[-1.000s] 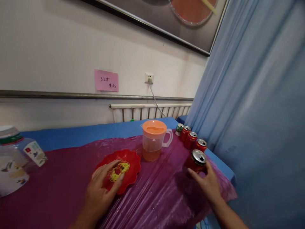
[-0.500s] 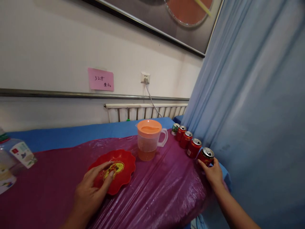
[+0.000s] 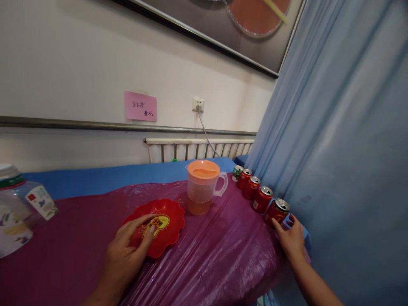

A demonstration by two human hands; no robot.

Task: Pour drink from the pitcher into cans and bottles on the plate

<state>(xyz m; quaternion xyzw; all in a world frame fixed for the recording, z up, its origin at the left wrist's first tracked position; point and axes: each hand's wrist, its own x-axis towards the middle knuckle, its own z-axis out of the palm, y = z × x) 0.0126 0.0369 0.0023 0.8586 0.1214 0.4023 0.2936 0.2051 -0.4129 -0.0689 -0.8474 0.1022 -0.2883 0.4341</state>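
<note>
1. Pitcher (image 3: 200,191), clear and lidded in orange (image 3: 204,168), stands upright mid-counter with amber liquid (image 3: 199,206) in its lower part, handle to the right.
2. A clear jar (image 3: 27,208) with a white cap and green band stands at the far left; its contents cannot be made out.
3. The red scalloped plate (image 3: 174,223), left of the pitcher and nearer, bears a yellow printed design.
4. Along the right edge runs a row of cans: the green-and-white can (image 3: 236,174) farthest, then three red cans (image 3: 262,200), then the dark-red can (image 3: 276,212) nearest. Their insides are too dark to read.
5. The dark-red can stands upright, just left of the right hand (image 3: 293,244). That hand is partly open, thumb at the can's near side, fingers off its right; contact is unclear.
6. The left hand (image 3: 123,253) is empty, thumb and fingers spread over the plate's left part.
7. Purple plastic film (image 3: 204,255) covers much of the blue counter (image 3: 127,173).
</note>
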